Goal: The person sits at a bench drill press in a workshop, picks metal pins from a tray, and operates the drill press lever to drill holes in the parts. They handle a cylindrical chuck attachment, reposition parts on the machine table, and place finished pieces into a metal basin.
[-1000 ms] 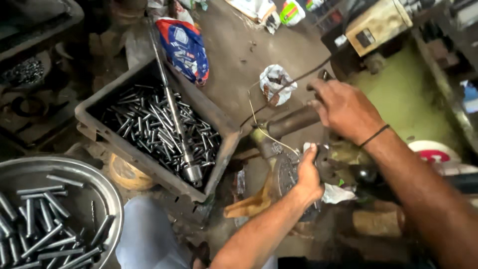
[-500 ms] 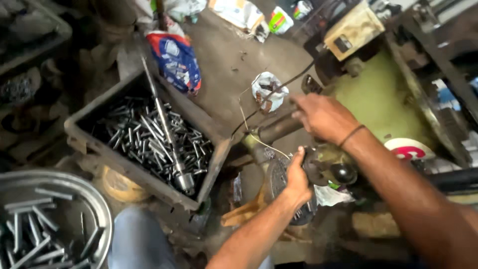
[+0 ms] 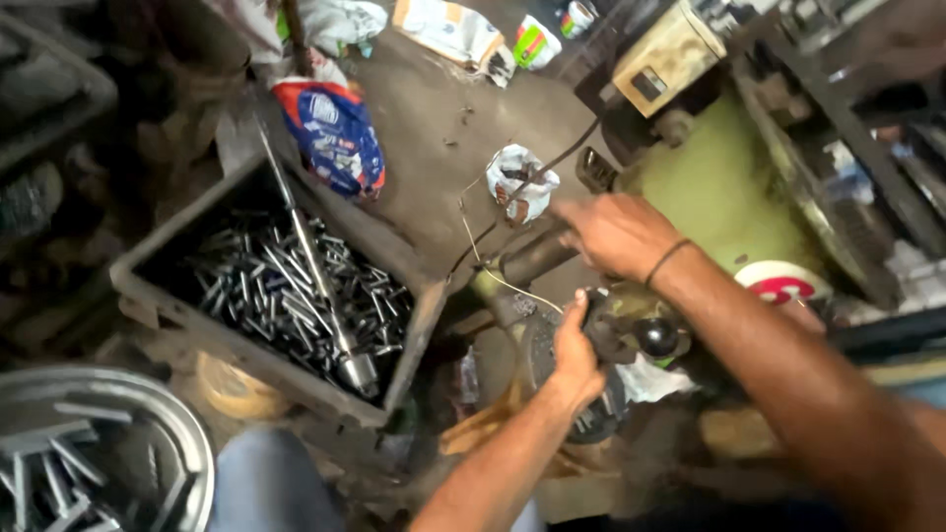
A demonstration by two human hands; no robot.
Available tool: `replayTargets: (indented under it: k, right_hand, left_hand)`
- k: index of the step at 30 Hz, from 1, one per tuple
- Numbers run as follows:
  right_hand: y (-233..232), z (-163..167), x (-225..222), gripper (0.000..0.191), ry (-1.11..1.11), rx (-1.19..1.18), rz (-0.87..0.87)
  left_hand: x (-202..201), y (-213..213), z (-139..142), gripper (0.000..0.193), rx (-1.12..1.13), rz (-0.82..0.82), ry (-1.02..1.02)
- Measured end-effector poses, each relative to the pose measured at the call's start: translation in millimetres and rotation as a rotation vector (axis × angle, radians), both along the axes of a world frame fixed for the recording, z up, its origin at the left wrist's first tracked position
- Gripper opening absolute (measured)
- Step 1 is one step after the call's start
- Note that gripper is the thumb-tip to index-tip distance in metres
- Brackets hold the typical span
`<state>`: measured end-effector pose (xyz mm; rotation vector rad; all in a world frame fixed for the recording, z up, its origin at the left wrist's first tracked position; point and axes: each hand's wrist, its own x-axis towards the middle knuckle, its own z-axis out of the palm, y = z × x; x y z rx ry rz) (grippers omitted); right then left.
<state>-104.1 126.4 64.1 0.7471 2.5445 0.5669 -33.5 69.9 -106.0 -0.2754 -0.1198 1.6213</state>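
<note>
My left hand (image 3: 574,350) grips the dark round chuck (image 3: 581,394) of a green machine (image 3: 719,187) at lower centre. My right hand (image 3: 616,232), a black band on its wrist, rests on a dark cylindrical bar (image 3: 527,258) that sticks out of the machine just above the chuck. A black ball knob (image 3: 657,336) sits right of my left hand. Whether anything small lies between the fingers is hidden.
A dark crate (image 3: 409,345) of short metal rods with a long steel shaft (image 3: 315,266) stands left. A round metal pan (image 3: 168,433) with more rods is at bottom left. Blue bag (image 3: 330,133), white plastic bag (image 3: 517,177) and a beige box (image 3: 660,59) lie beyond.
The view has swung left and downward. My right hand stays on the bar and my left hand stays on the chuck, with only slight shifts.
</note>
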Motion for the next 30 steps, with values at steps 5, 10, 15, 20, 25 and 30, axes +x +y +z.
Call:
replayTargets:
  k: [5,10,15,20,25,30]
  right_hand:
    - [-5,5,2,0.036,-0.017,0.018,0.003]
    - [-19,18,7,0.043,0.467,-0.114,0.202]
    - [-54,47,26,0.038,0.752,-0.046,0.372]
    - [-99,56,72,0.035,0.920,0.030,0.221]
    - [-128,46,136,0.039,1.061,0.063,0.143]
    - [-143,18,205,0.042,1.262,0.130,-0.021]
  left_hand:
    - [-2,-3,-5,0.035,-0.070,0.043,0.026]
    - [0,1,-6,0.043,-0.086,0.062,0.060]
    - [5,2,-18,0.044,-0.063,0.105,0.066]
    - [4,2,-35,0.041,-0.058,0.090,0.104]
    - [8,2,-51,0.034,0.003,0.079,0.084]
    - [9,3,-70,0.041,-0.007,-0.009,0.091]
